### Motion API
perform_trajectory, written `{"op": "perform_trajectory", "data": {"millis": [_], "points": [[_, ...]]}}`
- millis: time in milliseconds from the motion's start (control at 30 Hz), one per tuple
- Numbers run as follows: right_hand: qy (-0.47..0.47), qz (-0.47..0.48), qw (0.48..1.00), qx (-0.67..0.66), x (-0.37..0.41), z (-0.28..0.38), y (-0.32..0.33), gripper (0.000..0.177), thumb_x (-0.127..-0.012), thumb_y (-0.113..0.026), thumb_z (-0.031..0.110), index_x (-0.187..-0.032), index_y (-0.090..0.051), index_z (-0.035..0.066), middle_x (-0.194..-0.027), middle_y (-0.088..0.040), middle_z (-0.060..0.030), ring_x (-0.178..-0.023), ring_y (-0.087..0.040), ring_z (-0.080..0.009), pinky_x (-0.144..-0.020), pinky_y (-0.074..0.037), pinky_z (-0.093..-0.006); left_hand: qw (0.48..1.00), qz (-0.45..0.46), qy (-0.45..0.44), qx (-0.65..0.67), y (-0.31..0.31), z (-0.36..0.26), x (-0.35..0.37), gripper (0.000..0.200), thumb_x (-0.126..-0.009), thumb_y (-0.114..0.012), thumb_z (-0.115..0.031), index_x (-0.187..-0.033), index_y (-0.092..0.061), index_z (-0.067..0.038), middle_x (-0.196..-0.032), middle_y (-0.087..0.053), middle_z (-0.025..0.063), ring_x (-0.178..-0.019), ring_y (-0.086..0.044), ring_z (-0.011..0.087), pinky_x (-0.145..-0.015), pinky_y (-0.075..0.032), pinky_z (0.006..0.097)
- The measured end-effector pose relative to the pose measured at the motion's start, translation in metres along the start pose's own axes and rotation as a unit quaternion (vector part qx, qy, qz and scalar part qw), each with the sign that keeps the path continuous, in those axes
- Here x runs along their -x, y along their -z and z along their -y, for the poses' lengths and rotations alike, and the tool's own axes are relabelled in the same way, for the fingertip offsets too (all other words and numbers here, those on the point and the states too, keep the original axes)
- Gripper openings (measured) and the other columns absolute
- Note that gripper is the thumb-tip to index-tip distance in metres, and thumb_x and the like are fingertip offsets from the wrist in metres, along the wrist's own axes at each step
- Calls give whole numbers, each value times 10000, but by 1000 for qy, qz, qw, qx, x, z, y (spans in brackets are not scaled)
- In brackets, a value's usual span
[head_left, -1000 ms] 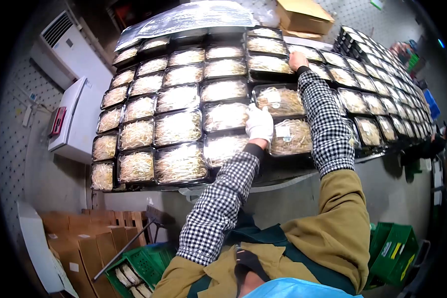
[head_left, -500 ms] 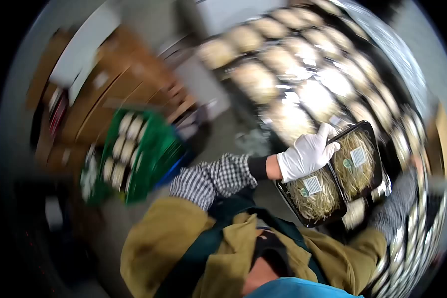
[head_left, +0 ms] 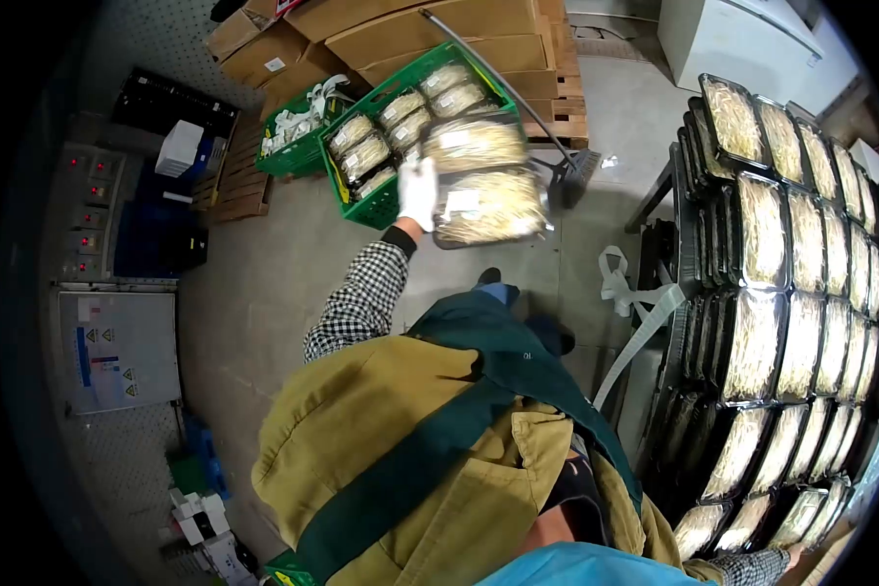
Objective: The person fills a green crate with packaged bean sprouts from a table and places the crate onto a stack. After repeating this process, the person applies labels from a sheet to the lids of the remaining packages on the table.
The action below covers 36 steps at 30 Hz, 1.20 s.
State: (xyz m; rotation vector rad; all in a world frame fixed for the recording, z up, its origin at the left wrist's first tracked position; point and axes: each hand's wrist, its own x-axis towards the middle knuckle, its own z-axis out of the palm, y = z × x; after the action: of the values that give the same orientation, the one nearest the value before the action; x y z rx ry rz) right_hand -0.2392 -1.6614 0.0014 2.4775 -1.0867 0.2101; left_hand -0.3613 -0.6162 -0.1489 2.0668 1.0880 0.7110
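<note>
Trays (head_left: 491,207), two in number and filled with pale sprouts, have changed position: half a second earlier they showed against the stacked packs (head_left: 760,234); now they are well apart from these, in the air near the green crate (head_left: 371,210), which holds similar packs. For the work in hand, this is judged to put the pair in transfer, not set down. The left hand (head_left: 419,195), gloved, pinches the trays at their left side, near where they adjoin. The right hand (head_left: 796,555) is at the lower right, beside the stacked packs.

Not verified: fingers beneath the trays are hidden. The farther tray is blurred and covers part of the crate; its height relative to the rim cannot be told. The right hand is small and partly obscured; whether it is spread or gripping cannot be told.
</note>
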Motion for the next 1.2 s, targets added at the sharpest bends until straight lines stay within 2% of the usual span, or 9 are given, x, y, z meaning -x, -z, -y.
{"op": "perform_trajectory", "data": {"millis": [233,400,500,633,667,900,1000,1133,1200], "points": [[-9,-14,999,47,17,15,96,388,-941,-359,294,-1202,-494,40,-1157,-578,-156,-1018,-578,-305,-836,-464,-385,959,-38,227,-166,68,213,-102,282,-906,-432,-214,-939,-593,15,-914,-636,142,-922,-591,276,-717,-459,363],[13,-45,996,82,40,84,217,404,-951,-341,300,-1231,-466,37,-1166,-571,-161,-1017,-577,-307,-835,-464,-376,795,193,77,-570,99,326,-149,212,-872,-474,-146,-1004,-623,-71,-984,-642,141,-933,-616,257,-715,-496,339],[50,-63,992,98,63,160,291,414,-957,-330,304,-1248,-449,35,-1172,-567,-163,-1016,-576,-308,-835,-463,-371,799,215,38,-560,107,348,-168,191,-812,-524,-127,-945,-648,-67,-971,-647,145,-910,-625,261,-727,-503,341],[177,-57,978,98,109,321,364,428,-965,-315,309,-1272,-426,32,-1180,-562,-167,-1015,-574,-309,-835,-463,-363,924,-4,381,-20,92,413,-191,342,-830,-514,-260,-935,-617,49,-938,-623,250,-912,-593,385,-745,-471,410],[322,-141,932,-90,109,353,350,438,-962,-330,339,-1224,-449,9,-1147,-554,-214,-993,-567,-332,-831,-453,-382,925,51,363,-96,94,415,-187,434,-838,-492,-324,-926,-594,90,-925,-615,270,-908,-578,419,-746,-451,442],[735,-223,630,-113,466,746,380,381,-749,-459,-62,-1122,-508,-8,-1141,-497,-225,-1001,-510,-393,-824,-438,-439,924,13,381,-25,118,388,-147,397,-839,-547,-347,-949,-613,28,-910,-627,248,-907,-604,365,-755,-463,412],[703,209,575,-362,669,854,414,175,-854,-475,114,-962,-529,-13,-909,-571,-248,-882,-548,-400,-749,-426,-448,919,83,383,33,136,389,-141,409,-816,-603,-319,-1037,-585,24,-991,-620,236,-956,-601,320,-805,-460,382],[767,213,448,-407,832,965,392,219,-853,-516,208,-855,-528,-11,-796,-595,-230,-766,-588,-376,-671,-454,-427,924,10,379,47,194,327,-144,420,-861,-598,-248,-1156,-538,44,-997,-642,147,-825,-607,168,-744,-485,287],[759,243,424,-431,892,1010,371,239,-846,-548,245,-826,-551,7,-791,-612,-214,-783,-603,-362,-696,-472,-399,873,-40,394,284,201,329,-139,323,-885,-576,-201,-1104,-577,37,-939,-645,90,-730,-586,129,-664,-487,265]]}}
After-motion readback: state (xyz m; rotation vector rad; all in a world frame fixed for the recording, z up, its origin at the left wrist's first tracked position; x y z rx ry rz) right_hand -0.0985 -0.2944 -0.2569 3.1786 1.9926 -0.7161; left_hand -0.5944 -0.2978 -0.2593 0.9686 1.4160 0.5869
